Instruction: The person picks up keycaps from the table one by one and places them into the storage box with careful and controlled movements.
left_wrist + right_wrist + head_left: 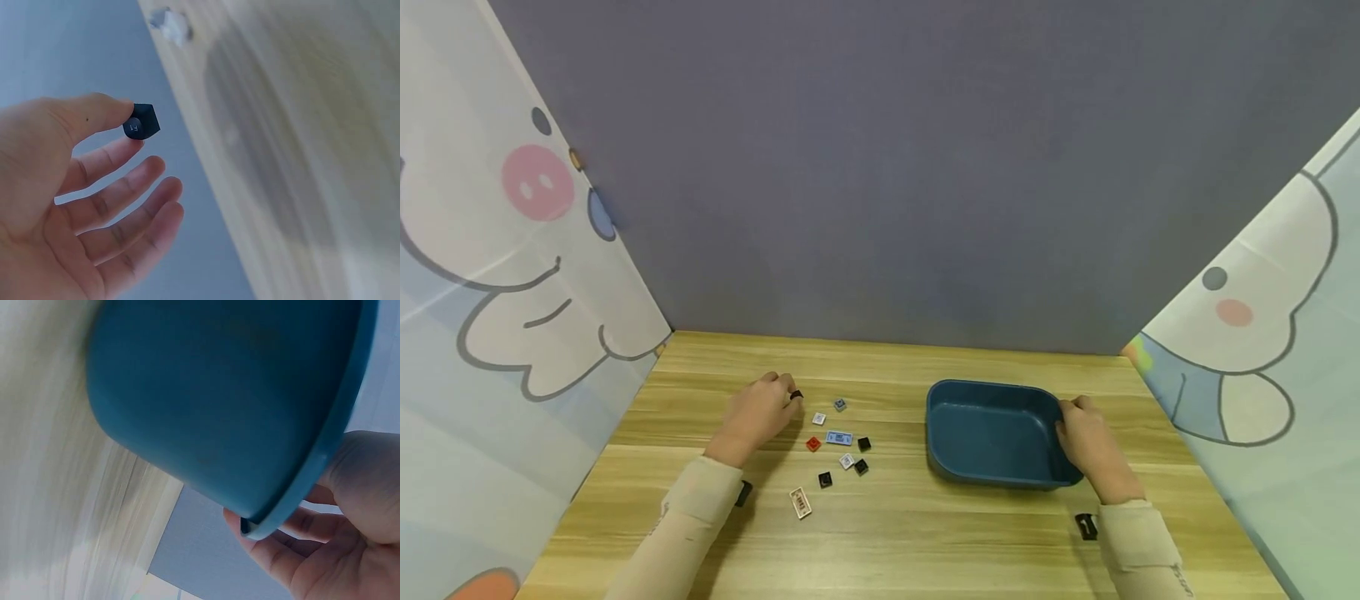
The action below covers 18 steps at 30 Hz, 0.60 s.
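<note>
Between thumb and forefinger my left hand (pixel 758 415) pinches a black keycap (pixel 142 122) with a small white marking; its other fingers are spread loosely. In the head view this keycap (pixel 797 394) shows just past the fingertips. My right hand (pixel 1084 437) grips the right rim of a dark teal plastic basin (pixel 992 482), and no objects show inside it. From the right wrist, the basin's outer wall (pixel 212 406) fills much of the view, with fingers under the rim. Loose keycaps lie between the hands, among them a red keycap (pixel 813 444) and a wide blue keycap (pixel 839 437).
On the wooden table (pixel 910 550) also lie white, grey and black keycaps and a wide beige keycap (pixel 801 502). A black piece (pixel 743 493) lies by the left sleeve, another black object (pixel 1086 527) by the right. A grey panel (pixel 880 183) stands behind; printed cloths flank both sides.
</note>
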Each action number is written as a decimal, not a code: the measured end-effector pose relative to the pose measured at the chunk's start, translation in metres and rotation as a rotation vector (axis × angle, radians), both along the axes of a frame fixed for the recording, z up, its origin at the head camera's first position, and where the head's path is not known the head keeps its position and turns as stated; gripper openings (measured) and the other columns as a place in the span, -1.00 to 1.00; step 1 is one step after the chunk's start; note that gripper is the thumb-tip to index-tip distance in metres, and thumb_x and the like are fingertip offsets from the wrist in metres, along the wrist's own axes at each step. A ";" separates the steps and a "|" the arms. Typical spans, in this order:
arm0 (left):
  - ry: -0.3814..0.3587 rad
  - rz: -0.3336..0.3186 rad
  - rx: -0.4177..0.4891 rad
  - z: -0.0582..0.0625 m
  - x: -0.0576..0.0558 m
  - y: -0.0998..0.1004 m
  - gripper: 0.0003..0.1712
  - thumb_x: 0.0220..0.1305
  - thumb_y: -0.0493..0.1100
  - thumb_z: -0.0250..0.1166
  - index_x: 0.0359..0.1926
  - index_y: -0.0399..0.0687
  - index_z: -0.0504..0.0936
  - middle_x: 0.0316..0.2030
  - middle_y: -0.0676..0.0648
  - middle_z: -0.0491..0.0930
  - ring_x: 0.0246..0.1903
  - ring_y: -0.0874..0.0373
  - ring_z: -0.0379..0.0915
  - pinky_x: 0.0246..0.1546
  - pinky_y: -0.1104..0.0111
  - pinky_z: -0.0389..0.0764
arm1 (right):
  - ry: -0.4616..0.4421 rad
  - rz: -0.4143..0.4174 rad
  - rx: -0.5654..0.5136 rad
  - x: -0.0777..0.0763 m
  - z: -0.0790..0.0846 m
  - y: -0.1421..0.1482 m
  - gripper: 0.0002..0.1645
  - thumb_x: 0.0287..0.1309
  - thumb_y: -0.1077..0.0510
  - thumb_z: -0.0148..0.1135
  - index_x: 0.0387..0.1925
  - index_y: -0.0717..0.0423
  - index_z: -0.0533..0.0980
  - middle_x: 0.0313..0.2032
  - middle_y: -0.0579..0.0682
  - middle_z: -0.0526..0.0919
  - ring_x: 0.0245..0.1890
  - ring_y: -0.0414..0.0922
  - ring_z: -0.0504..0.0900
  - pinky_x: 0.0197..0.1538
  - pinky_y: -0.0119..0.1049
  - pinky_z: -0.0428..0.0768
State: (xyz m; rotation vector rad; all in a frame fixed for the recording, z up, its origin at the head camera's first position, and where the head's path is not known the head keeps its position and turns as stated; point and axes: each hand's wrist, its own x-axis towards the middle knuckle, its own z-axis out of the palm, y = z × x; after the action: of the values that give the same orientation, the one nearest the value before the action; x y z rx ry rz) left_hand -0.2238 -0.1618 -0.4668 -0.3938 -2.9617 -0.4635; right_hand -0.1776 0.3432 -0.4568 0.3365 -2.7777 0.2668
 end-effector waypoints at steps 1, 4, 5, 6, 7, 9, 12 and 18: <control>0.011 -0.007 0.001 0.003 0.001 0.003 -0.74 0.32 -0.04 0.36 -0.13 -0.14 0.66 -0.27 -0.14 0.58 -0.55 0.12 0.46 -0.67 0.29 0.49 | -0.004 -0.001 0.000 0.000 0.000 0.000 -0.71 0.00 0.52 0.29 -0.19 0.64 0.50 -0.33 0.40 0.45 -0.33 0.30 0.55 -0.28 0.15 0.61; 0.033 -0.031 -0.004 0.011 0.004 0.012 -0.75 0.32 -0.06 0.36 -0.13 -0.14 0.66 -0.28 -0.13 0.58 -0.57 0.15 0.43 -0.66 0.33 0.47 | -0.014 -0.006 0.001 0.000 0.000 -0.001 -0.70 0.01 0.51 0.29 -0.18 0.64 0.49 -0.31 0.41 0.45 -0.33 0.31 0.55 -0.28 0.14 0.61; 0.037 -0.040 -0.003 0.013 0.004 0.014 -0.75 0.32 -0.06 0.36 -0.13 -0.14 0.66 -0.28 -0.12 0.58 -0.57 0.16 0.42 -0.66 0.33 0.47 | -0.017 -0.007 0.001 0.000 0.000 -0.001 -0.69 0.02 0.51 0.29 -0.17 0.65 0.49 -0.31 0.41 0.45 -0.33 0.31 0.56 -0.28 0.14 0.62; 0.042 -0.050 -0.003 0.015 0.005 0.017 -0.76 0.31 -0.06 0.36 -0.14 -0.14 0.66 -0.29 -0.12 0.58 -0.57 0.16 0.43 -0.65 0.33 0.47 | -0.020 -0.008 0.001 0.000 0.000 -0.001 -0.69 0.02 0.51 0.29 -0.17 0.65 0.49 -0.31 0.41 0.44 -0.33 0.31 0.56 -0.28 0.14 0.62; 0.046 -0.057 -0.008 0.017 0.005 0.020 -0.77 0.31 -0.06 0.36 -0.14 -0.12 0.66 -0.29 -0.10 0.57 -0.56 0.16 0.43 -0.64 0.33 0.47 | -0.018 -0.008 0.000 0.000 0.000 -0.001 -0.69 0.02 0.52 0.29 -0.17 0.65 0.49 -0.31 0.41 0.44 -0.34 0.31 0.56 -0.28 0.14 0.62; 0.060 -0.078 -0.016 0.020 0.006 0.027 -0.78 0.31 -0.05 0.36 -0.15 -0.10 0.66 -0.30 -0.08 0.57 -0.52 0.15 0.45 -0.58 0.31 0.51 | -0.019 -0.008 0.000 0.000 0.000 -0.001 -0.69 0.02 0.51 0.29 -0.16 0.66 0.49 -0.31 0.41 0.44 -0.34 0.31 0.56 -0.29 0.14 0.62; 0.081 -0.114 -0.013 0.025 0.007 0.039 -0.78 0.31 -0.05 0.37 -0.16 -0.09 0.66 -0.28 -0.07 0.57 -0.44 0.09 0.52 -0.42 0.21 0.62 | -0.015 -0.008 0.003 0.000 0.000 0.000 -0.68 0.02 0.51 0.30 -0.16 0.66 0.49 -0.31 0.41 0.44 -0.34 0.30 0.56 -0.29 0.13 0.62; 0.132 -0.197 -0.010 0.032 0.012 0.068 -0.82 0.33 -0.05 0.38 -0.16 -0.03 0.67 -0.14 -0.08 0.59 -0.29 0.03 0.57 -0.31 0.21 0.65 | -0.014 -0.005 0.024 -0.001 -0.003 0.000 -0.68 0.03 0.50 0.32 -0.16 0.65 0.49 -0.31 0.40 0.45 -0.33 0.29 0.55 -0.29 0.11 0.62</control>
State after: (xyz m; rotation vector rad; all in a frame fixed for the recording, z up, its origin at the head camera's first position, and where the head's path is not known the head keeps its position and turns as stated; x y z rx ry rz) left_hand -0.2117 -0.0938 -0.4347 -0.6935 -2.8109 -0.4246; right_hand -0.1786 0.3436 -0.4600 0.3354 -2.7971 0.2361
